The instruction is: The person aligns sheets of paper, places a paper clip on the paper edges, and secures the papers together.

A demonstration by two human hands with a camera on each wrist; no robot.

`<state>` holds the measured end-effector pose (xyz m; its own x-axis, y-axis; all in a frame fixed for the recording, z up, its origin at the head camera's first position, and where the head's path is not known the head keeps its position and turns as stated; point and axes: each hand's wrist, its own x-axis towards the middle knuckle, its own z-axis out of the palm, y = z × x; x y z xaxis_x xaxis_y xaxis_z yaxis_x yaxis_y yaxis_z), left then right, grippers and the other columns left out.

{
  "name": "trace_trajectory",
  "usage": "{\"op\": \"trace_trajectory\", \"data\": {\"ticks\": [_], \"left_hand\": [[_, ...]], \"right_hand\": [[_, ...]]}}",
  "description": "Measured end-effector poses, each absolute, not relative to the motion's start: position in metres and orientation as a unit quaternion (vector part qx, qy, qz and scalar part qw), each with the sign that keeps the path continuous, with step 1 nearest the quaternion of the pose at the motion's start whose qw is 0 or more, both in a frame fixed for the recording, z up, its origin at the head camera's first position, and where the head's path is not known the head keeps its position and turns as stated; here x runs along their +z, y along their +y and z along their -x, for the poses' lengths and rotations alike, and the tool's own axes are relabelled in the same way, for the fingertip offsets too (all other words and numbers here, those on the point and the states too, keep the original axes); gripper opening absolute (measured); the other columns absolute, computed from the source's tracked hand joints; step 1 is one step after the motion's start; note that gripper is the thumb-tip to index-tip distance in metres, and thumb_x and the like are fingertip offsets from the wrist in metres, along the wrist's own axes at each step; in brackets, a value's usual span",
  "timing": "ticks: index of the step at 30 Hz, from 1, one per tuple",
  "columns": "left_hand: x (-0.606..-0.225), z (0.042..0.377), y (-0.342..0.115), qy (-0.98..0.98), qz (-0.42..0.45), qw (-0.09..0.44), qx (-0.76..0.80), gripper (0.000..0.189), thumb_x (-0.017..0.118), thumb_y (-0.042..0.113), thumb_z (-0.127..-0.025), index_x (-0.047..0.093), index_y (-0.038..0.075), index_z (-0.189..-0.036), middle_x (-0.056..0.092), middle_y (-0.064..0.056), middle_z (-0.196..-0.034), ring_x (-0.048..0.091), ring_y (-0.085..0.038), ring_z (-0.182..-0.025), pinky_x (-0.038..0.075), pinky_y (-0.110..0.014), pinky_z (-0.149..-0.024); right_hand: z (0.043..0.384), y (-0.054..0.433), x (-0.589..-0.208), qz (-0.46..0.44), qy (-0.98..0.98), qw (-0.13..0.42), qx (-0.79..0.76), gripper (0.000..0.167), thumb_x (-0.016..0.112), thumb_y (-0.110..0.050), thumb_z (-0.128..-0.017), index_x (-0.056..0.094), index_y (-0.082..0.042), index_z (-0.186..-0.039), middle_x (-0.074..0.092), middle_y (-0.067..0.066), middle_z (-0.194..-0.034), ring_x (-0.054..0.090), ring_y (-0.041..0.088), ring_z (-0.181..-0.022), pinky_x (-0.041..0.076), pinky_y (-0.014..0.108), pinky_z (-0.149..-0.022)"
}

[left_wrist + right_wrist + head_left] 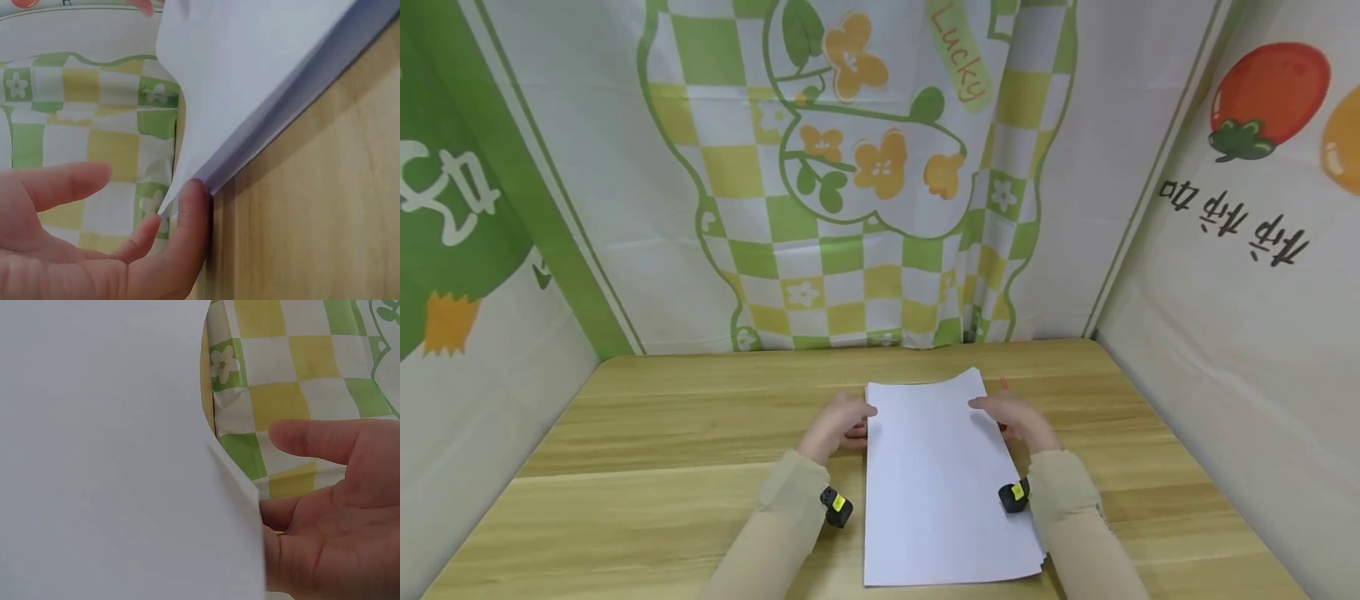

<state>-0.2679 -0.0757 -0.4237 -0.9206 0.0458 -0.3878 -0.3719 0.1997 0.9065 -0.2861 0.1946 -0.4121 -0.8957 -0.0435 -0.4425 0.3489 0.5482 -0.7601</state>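
Note:
A stack of white paper (936, 492) lies lengthwise on the table between both hands, its far edge curving up at the right corner. My left hand (842, 423) is at the stack's far left side. In the left wrist view, its fingertips (195, 194) touch the paper's edge near a corner, while the thumb stands apart. At the far right side is my right hand (1015, 417). The right wrist view shows the right thumb (306, 439) held away from the sheet (119, 456); the other fingers are partly hidden behind the paper's bent edge.
The wooden table (700, 467) extends on both sides of the paper. A thin red item (1004, 382) shows beside the right hand, mostly hidden. Behind the table hangs a checked, printed curtain (865, 283), with printed cloth walls left and right (1240, 350).

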Motion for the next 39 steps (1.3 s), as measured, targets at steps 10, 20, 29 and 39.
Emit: {"op": "trace_trajectory", "data": {"ticks": [10, 20, 29, 39], "left_hand": [[-0.430, 0.272, -0.075, 0.757, 0.098, 0.156, 0.627, 0.015, 0.056, 0.008, -0.089, 0.052, -0.002, -0.098, 0.048, -0.005, -0.076, 0.049, -0.015, -0.063, 0.052, -0.027, -0.063], [-0.436, 0.275, -0.076, 0.751, 0.112, 0.161, 0.631, 0.035, 0.059, 0.010, -0.088, 0.047, -0.005, -0.117, 0.047, -0.006, -0.084, 0.047, -0.015, -0.068, 0.048, -0.023, -0.061], [-0.432, 0.273, -0.073, 0.757, 0.111, 0.159, 0.624, 0.015, 0.060, 0.011, -0.086, 0.046, 0.008, -0.084, 0.038, -0.002, -0.074, 0.043, -0.015, -0.069, 0.046, -0.027, -0.064], [-0.428, 0.269, -0.072, 0.774, 0.097, 0.157, 0.606, 0.046, 0.056, 0.013, -0.089, 0.042, -0.006, -0.127, 0.049, -0.016, -0.114, 0.051, -0.022, -0.088, 0.050, -0.036, -0.077]], "right_hand": [[0.285, 0.195, -0.417, -0.058, 0.853, 0.201, -0.478, 0.051, 0.046, -0.007, -0.088, 0.031, 0.018, -0.131, 0.031, 0.034, -0.140, 0.041, 0.041, -0.121, 0.040, 0.050, -0.101], [0.295, 0.199, -0.434, -0.042, 0.853, 0.175, -0.490, 0.011, 0.034, 0.009, -0.080, 0.035, 0.001, -0.087, 0.035, 0.013, -0.093, 0.037, 0.023, -0.080, 0.038, 0.028, -0.066], [0.296, 0.206, -0.444, -0.001, 0.808, 0.216, -0.549, 0.012, 0.035, 0.007, -0.082, 0.039, 0.006, -0.093, 0.048, 0.014, -0.096, 0.052, 0.022, -0.083, 0.051, 0.034, -0.075], [0.289, 0.205, -0.438, -0.012, 0.784, 0.230, -0.576, 0.023, 0.034, 0.007, -0.088, 0.042, 0.012, -0.109, 0.047, 0.013, -0.104, 0.049, 0.020, -0.092, 0.048, 0.027, -0.077]]}}
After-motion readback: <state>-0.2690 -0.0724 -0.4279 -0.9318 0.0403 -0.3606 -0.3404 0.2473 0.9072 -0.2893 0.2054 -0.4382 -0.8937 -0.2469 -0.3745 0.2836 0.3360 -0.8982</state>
